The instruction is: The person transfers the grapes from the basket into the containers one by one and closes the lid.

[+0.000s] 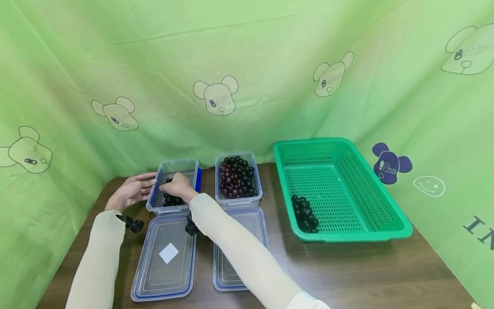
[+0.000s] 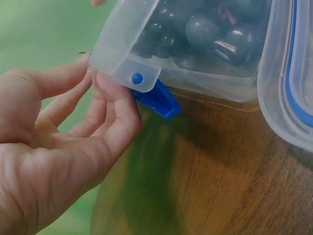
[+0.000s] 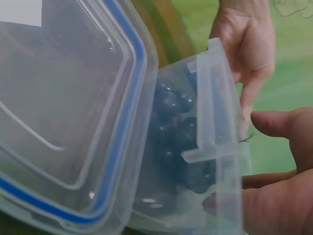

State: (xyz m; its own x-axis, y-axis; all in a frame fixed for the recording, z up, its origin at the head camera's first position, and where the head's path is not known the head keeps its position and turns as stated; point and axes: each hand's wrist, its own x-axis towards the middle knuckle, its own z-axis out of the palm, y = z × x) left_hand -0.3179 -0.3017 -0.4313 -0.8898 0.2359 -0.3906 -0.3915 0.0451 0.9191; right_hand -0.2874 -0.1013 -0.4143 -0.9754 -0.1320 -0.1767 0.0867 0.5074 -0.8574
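My left hand (image 1: 135, 189) holds the left side of a clear plastic container (image 1: 170, 210). In the left wrist view its thumb meets the rim corner and its fingers curl beside a blue latch (image 2: 159, 102). My right hand (image 1: 178, 187) reaches over the rim into the same container. The right wrist view shows its thumb (image 3: 279, 123) apart from the fingers, with fingertips inside near the dark grapes (image 3: 168, 105). A thin stem (image 3: 247, 138) shows by the rim there. The right hand partly hides the grapes in the head view.
A second container (image 1: 239, 201) full of dark grapes (image 1: 233, 176) stands to the right. Two blue-edged lids (image 1: 154, 274) (image 1: 227, 274) lie in front. Further right, a green basket (image 1: 347, 235) has a bunch of grapes (image 1: 305, 213) in its near left corner. A green curtain (image 1: 254, 51) hangs behind.
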